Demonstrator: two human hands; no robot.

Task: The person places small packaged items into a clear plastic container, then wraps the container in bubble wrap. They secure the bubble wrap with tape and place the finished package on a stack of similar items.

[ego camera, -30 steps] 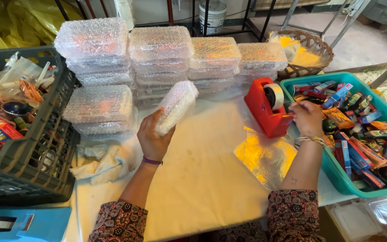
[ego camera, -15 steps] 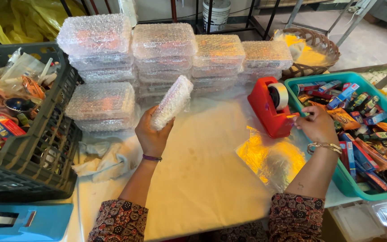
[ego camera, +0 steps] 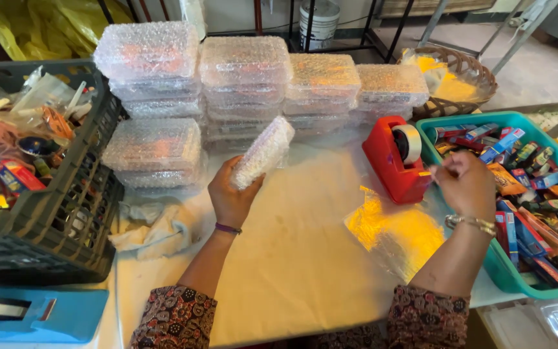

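Note:
My left hand (ego camera: 228,196) grips a small packet wrapped in bubble wrap (ego camera: 263,152), held tilted above the cream table top (ego camera: 292,258). My right hand (ego camera: 465,183) is at the front of the red tape dispenser (ego camera: 392,161), fingers pinched on the end of a strip of clear tape; the tape itself is hard to see. A bracelet sits on that wrist. The roll of tape (ego camera: 410,142) sits in the dispenser.
Stacks of bubble-wrapped packets (ego camera: 247,84) line the back of the table. A teal bin (ego camera: 502,271) of small colourful boxes is at right, a black crate (ego camera: 66,220) of mixed items at left. A clear plastic sheet (ego camera: 398,236), white cloth (ego camera: 153,226) and wicker basket (ego camera: 463,71) lie about.
My right hand has moved from the teal bin's edge to the front of the tape dispenser and pulled towards me. The left hand keeps the packet held up.

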